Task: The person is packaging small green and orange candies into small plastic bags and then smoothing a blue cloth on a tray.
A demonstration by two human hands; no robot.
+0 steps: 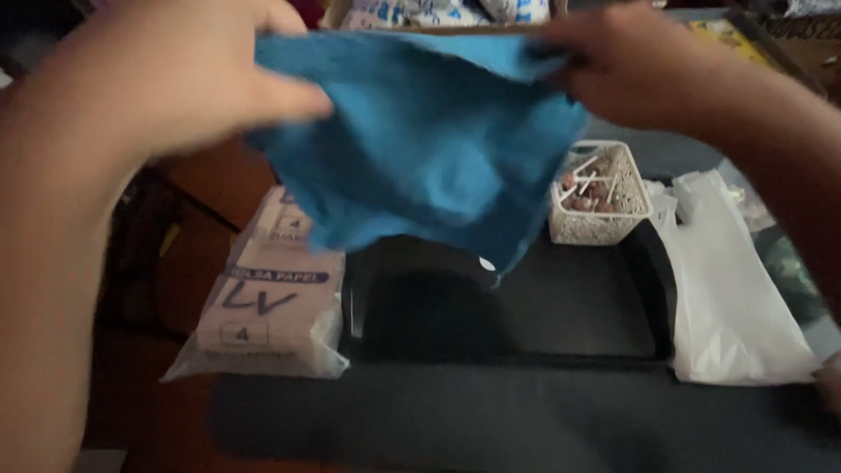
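Two hands held one blue cloth (420, 140) spread left to right above a dark tray (526, 307): left hand (175, 79) and right hand (631, 74) each had fingers pinched on a far corner, equally near; cloth hung toward a white basket (600, 197).

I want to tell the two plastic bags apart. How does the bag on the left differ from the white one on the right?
The left bag is clear and shows stacked paper packs with printing; the white bag is opaque, so its contents are hidden. The left bag looks full and boxy; the white bag lies flatter and crumpled. Both flank the dark tray, below the blue cloth.
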